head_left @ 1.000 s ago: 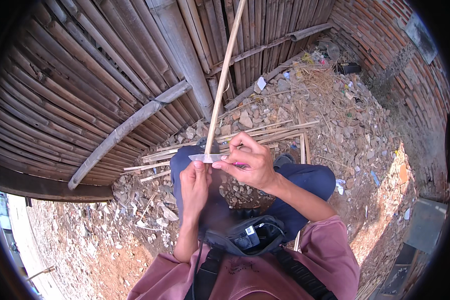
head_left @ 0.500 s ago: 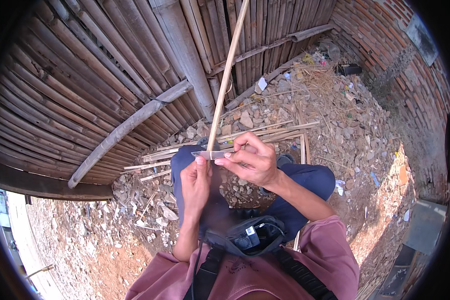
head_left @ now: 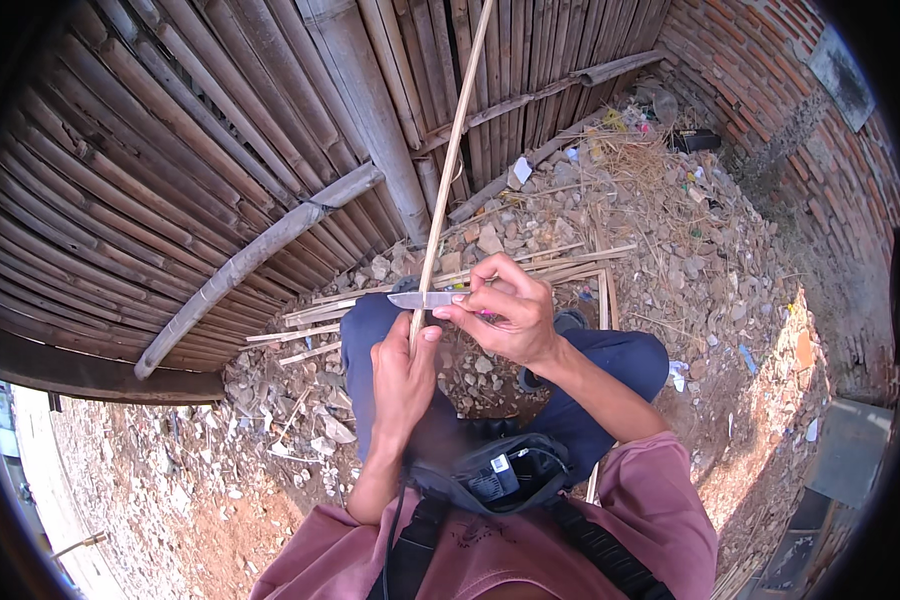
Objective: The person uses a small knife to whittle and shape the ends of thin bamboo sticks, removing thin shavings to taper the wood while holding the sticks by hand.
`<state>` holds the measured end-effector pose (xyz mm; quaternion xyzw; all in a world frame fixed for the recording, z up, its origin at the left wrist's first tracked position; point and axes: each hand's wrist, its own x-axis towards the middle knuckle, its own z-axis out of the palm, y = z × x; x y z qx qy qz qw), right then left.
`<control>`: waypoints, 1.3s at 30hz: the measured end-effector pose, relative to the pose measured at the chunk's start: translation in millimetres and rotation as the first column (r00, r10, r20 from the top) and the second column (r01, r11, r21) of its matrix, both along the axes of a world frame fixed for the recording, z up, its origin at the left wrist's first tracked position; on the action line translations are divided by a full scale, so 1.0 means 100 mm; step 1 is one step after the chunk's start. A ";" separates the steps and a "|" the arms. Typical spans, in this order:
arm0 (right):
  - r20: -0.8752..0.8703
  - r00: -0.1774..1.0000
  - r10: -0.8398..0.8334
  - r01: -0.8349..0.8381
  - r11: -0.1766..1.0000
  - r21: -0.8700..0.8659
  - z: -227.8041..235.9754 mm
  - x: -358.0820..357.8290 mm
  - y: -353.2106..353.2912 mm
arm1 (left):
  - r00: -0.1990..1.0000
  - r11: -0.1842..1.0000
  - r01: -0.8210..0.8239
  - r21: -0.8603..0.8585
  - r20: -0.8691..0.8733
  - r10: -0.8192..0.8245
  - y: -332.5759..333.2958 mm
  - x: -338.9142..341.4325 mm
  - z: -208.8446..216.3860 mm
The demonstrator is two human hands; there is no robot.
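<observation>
A long pale bamboo strip (head_left: 452, 150) rises from my lap up past the top of the view, leaning slightly right. My left hand (head_left: 398, 378) pinches its lower end between thumb and fingers. My right hand (head_left: 515, 318) is closed around a knife, whose handle is mostly hidden by the fingers. The knife's blade (head_left: 407, 299) lies crosswise against the strip, just above my left thumb, with its tip pointing left. Both hands are over my knees, in front of an unzipped dark waist bag (head_left: 495, 474).
More split bamboo strips (head_left: 560, 268) lie on the rubble (head_left: 670, 240) beyond my knees. A bamboo wall (head_left: 220, 130) with a curved pole (head_left: 255, 262) stands ahead and left. On the right is a brick wall (head_left: 770, 90); litter and dry straw (head_left: 630, 150) lie in the far corner.
My left hand has shifted slightly down and right along the strip, and more of the strip's end shows below the blade. The knife has moved up a little and lies more level.
</observation>
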<state>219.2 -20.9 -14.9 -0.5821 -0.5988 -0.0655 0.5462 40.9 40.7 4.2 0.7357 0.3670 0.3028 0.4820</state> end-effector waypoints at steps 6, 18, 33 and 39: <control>0.007 1.000 -0.028 0.028 1.000 0.002 0.06 -0.01 0.01 | 0.998 1.000 0.009 0.011 -0.064 -0.008 0.03 -0.01 0.02; -0.414 0.872 -0.263 0.346 0.928 0.139 0.33 1.15 0.03 | 0.970 0.981 0.178 -0.073 -0.153 -0.187 -0.21 -0.24 -0.24; -0.652 0.756 0.063 -0.048 0.998 0.041 0.27 0.82 -0.01 | 0.878 0.787 0.477 -0.391 0.165 -0.450 0.27 0.06 -0.05; -0.790 0.613 -0.010 0.020 1.000 0.003 0.24 0.90 -0.04 | 0.922 0.913 0.385 -0.133 0.007 -0.387 0.22 0.20 -0.07</control>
